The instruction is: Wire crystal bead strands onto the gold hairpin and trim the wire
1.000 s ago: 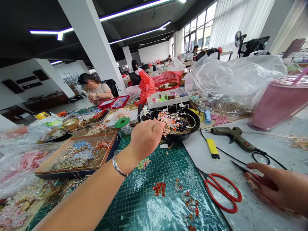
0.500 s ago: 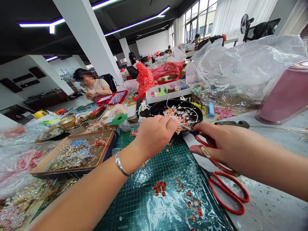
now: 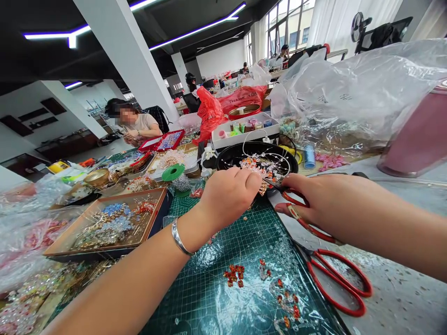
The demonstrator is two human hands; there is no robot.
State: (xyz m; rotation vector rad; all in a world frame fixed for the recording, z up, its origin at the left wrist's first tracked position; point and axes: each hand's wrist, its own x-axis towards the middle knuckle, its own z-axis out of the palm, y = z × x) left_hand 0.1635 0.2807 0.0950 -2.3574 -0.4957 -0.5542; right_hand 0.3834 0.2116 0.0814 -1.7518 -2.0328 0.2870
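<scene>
My right hand (image 3: 335, 204) has moved in, closed on red scissors (image 3: 296, 216) with blades at the beaded spray (image 3: 260, 170), which my left hand (image 3: 228, 200) pinches above the black tray (image 3: 237, 151); no cut shows.

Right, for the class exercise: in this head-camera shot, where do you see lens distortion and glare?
Head view: wide-angle distortion makes the white column lean sharply and stretches the right forearm large across the frame; glare streaks the clear plastic film on the green cutting mat; the windows glow bright.
</scene>
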